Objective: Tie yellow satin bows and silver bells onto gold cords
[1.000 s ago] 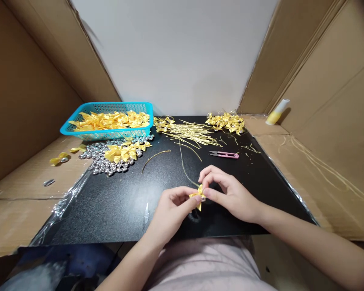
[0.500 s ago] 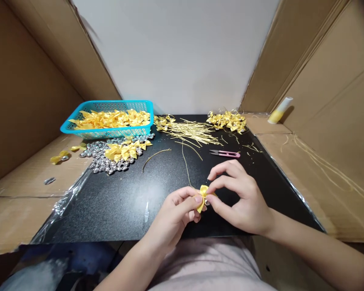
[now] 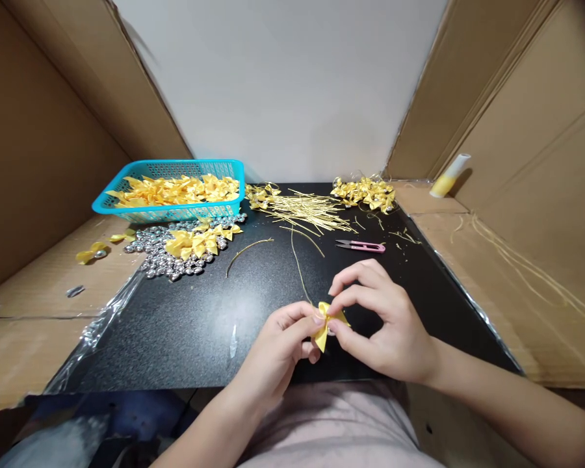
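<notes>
Over the front of the black table, my left hand (image 3: 287,338) pinches a yellow ribbon bow (image 3: 322,335) between thumb and fingers. My right hand (image 3: 380,318) meets it from the right, thumb and index finger closed on the bow's other side. A silver bell or bead (image 3: 330,330) partly shows at the bow, mostly covered by my right fingertips. From the bow a thin gold cord (image 3: 298,266) runs up and away across the tabletop. Beyond my right hand lie pink-handled thread snips (image 3: 361,246).
A turquoise basket (image 3: 168,211) of yellow bows stands at the back left. Before it lie silver beads (image 3: 151,263) with several bows (image 3: 199,242) on top. Cut gold cords (image 3: 307,211) and finished-looking bows (image 3: 365,193) lie at the back. A cone (image 3: 449,175) stands right, beside cardboard walls.
The bow has turned and tilted slightly between my fingers, its lower tail now hanging further down. My right fingers have shifted a little to the left.
</notes>
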A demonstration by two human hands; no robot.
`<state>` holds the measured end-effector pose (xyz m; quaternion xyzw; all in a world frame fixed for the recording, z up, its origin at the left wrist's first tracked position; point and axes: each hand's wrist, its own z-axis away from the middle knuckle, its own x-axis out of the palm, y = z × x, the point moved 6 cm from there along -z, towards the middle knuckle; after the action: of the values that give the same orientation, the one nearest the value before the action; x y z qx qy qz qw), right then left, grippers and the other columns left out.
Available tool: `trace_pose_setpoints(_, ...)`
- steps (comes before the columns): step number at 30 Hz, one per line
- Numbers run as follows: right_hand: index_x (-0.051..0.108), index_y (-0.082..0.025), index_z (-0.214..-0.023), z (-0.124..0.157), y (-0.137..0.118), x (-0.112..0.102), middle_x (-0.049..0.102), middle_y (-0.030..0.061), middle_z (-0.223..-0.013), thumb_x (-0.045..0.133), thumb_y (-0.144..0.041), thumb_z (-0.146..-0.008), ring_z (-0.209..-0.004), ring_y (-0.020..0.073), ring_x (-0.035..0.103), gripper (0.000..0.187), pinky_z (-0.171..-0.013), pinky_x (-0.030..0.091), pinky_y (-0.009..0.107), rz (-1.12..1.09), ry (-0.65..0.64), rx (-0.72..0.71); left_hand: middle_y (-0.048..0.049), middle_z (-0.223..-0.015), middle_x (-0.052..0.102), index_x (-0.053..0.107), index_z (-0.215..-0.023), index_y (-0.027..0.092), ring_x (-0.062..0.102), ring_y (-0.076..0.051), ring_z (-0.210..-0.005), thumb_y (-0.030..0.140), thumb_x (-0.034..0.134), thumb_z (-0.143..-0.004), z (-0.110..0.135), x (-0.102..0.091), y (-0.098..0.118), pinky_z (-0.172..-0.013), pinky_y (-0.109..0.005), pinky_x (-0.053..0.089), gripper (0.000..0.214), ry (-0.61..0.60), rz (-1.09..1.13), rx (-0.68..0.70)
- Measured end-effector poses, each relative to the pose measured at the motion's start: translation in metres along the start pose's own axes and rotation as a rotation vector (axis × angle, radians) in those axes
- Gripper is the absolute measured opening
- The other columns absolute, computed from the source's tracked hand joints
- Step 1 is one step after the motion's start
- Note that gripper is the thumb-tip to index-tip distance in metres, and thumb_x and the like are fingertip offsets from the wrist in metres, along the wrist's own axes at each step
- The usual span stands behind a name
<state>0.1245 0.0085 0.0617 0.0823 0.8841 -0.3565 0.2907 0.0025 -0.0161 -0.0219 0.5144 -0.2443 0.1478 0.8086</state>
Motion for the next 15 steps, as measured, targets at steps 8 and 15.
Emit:
trace_pose_setpoints(8, 0.060, -0.022, -0.072, -0.0001, -0.0011, 0.0015, 0.062, 0.0036, -0.087, 0.065, -0.013, -0.073, -0.085, 0.0205, 0.055, 0.010, -0.078, 0.042, 0.039, -0.010, -0.061, -0.040, 0.0013, -0.057, 0.055, 0.060, -0.059, 0.013, 0.045, -0.007, -0.050, 0.040, 0.078, -0.065, -0.0001, -0.0029, 0.0004, -0.049, -0.019, 0.036, 0.032, 0.036, -0.069, -0.020)
trace_pose_setpoints(15, 0.059, -0.018, -0.071, 0.0024, -0.0012, -0.0012, 0.060, 0.0032, -0.085, 0.066, -0.010, -0.068, -0.081, 0.0182, 0.054, 0.011, -0.077, 0.041, 0.038, -0.052, -0.026, -0.099, 0.0012, -0.055, 0.058, 0.067, -0.062, 0.014, 0.044, -0.006, -0.051, 0.038, 0.074, -0.072, 0.0014, -0.0080, 0.0060, -0.051, -0.018, 0.034, 0.026, 0.041, -0.220, 0.098)
